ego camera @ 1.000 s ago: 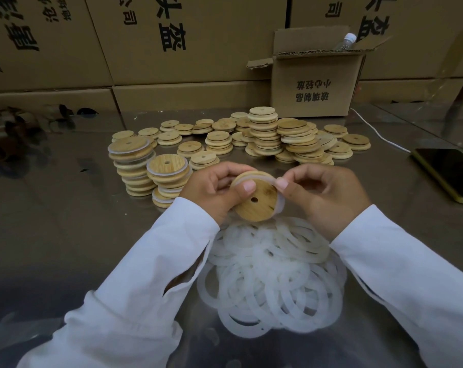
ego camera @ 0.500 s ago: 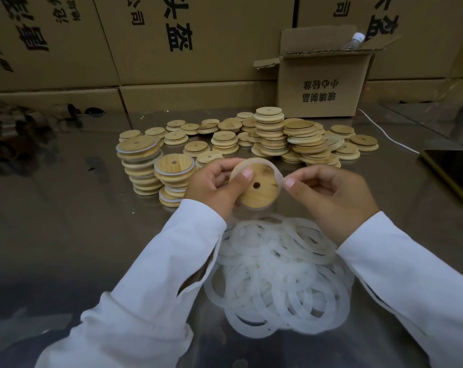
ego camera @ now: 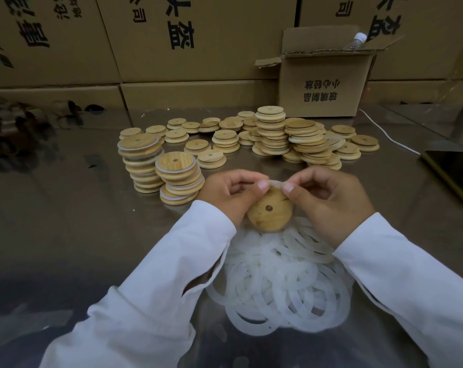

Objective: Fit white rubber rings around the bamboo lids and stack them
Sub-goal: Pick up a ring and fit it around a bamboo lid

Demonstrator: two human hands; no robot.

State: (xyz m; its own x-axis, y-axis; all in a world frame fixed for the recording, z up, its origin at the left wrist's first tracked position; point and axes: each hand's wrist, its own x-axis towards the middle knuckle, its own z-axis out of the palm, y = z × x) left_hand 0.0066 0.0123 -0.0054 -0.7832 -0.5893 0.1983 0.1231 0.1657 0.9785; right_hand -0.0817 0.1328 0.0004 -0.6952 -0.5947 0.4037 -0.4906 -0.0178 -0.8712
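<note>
I hold a round bamboo lid (ego camera: 270,212) with a centre hole upright between both hands above the table. My left hand (ego camera: 230,193) grips its left edge, and my right hand (ego camera: 331,203) grips its right edge. Both thumbs pinch a white rubber ring (ego camera: 275,183) at the lid's top edge. A heap of loose white rings (ego camera: 280,282) lies under my wrists. Two stacks of ringed lids (ego camera: 178,176) stand to the left of my hands. Several bare lids (ego camera: 275,134) lie stacked and scattered behind.
An open cardboard box (ego camera: 326,86) with a plastic bottle (ego camera: 355,41) in it stands at the back right. Large cartons (ego camera: 187,43) wall the far side. A phone (ego camera: 456,171) and a white cable (ego camera: 384,134) lie on the right of the shiny metal table (ego camera: 65,221).
The lid has tipped and dropped a little toward me. My two thumbs have come together at its top edge, pinching the ring there.
</note>
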